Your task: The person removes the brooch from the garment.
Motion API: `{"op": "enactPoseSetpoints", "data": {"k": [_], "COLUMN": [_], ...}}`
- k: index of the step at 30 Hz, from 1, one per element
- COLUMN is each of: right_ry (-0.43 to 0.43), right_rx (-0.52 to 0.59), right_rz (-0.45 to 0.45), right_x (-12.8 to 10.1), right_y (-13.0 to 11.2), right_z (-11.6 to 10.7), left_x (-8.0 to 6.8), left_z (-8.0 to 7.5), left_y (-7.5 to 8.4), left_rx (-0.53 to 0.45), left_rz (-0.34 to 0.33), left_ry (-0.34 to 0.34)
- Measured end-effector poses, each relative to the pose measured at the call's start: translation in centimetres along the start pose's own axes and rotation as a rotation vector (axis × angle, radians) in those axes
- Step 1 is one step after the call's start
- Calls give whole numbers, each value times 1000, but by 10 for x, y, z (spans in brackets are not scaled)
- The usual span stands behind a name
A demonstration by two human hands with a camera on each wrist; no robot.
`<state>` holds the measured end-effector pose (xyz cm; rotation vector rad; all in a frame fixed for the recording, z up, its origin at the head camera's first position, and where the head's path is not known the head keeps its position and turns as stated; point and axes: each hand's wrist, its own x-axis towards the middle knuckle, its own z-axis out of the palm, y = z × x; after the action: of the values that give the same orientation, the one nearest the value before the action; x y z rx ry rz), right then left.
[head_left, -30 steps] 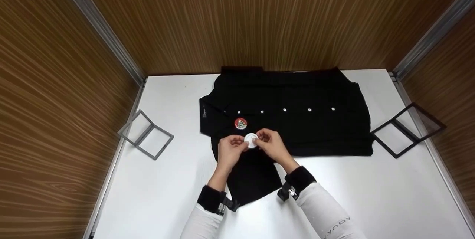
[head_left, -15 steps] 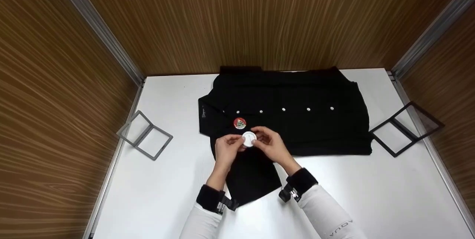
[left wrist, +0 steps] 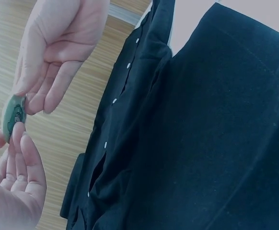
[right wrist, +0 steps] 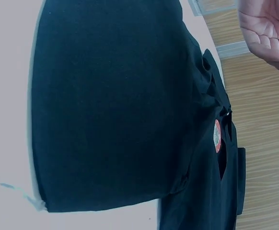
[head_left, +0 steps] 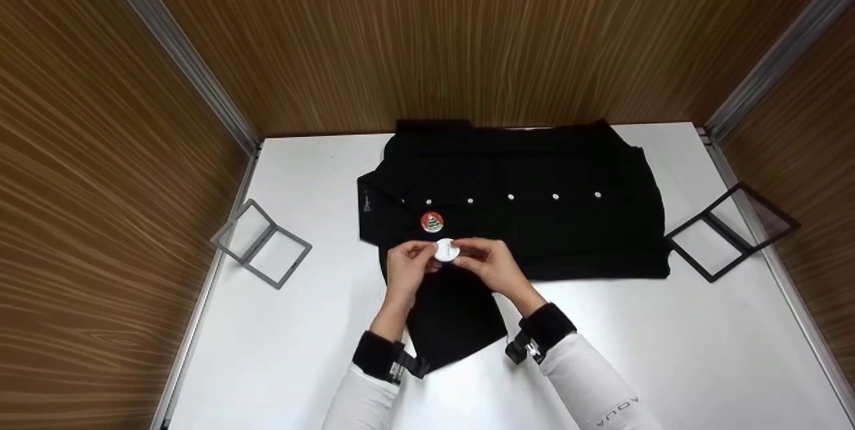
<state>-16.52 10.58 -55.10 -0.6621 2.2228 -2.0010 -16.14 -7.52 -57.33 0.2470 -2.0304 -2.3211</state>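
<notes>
A round pin badge (head_left: 446, 250) is held above the black shirt (head_left: 548, 236), its white back facing up in the head view. In the left wrist view, the green face of the badge (left wrist: 15, 116) shows edge-on. My left hand (head_left: 407, 270) pinches its left rim; the thumb and fingertips of my right hand (head_left: 493, 266) pinch the right side, partly covering it. In the left wrist view, the left hand (left wrist: 17, 187) is below and the right hand (left wrist: 63, 43) above. A red badge with a Christmas tree (head_left: 432, 222) lies on the shirt, just beyond the fingers.
The shirt lies flat on the white table (head_left: 300, 350), collar to the left and one sleeve (head_left: 454, 323) toward me. A grey hinged frame (head_left: 262, 243) is at left, a black one (head_left: 733, 233) at right, touching the shirt's hem. Wood-patterned walls (head_left: 427, 36) enclose the table.
The badge has shifted slightly left and now looks tilted. My right fingers have moved across its upper right edge, while the left hand keeps its pinch. The shirt and red badge stay put.
</notes>
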Motion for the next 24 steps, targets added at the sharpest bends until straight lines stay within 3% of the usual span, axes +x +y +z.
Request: {"op": "enactPoseSetpoints", "data": {"k": [10, 16, 19, 24], "right_ry": [140, 197, 215, 223], "right_rx": [-3, 5, 4, 44], "right_rz": [-62, -40, -3, 60], "right_x": [2, 2, 0, -2], "right_y": [1, 2, 3, 5], "right_z": [-2, -7, -10, -16], "left_x": [-1, -12, -19, -13], "left_z": [5, 10, 12, 13], "left_y": [2, 23, 34, 17], "left_rx": [45, 114, 137, 161], "left_rz": [-15, -17, 14, 50], "left_ry": [-56, -160, -219, -290]}}
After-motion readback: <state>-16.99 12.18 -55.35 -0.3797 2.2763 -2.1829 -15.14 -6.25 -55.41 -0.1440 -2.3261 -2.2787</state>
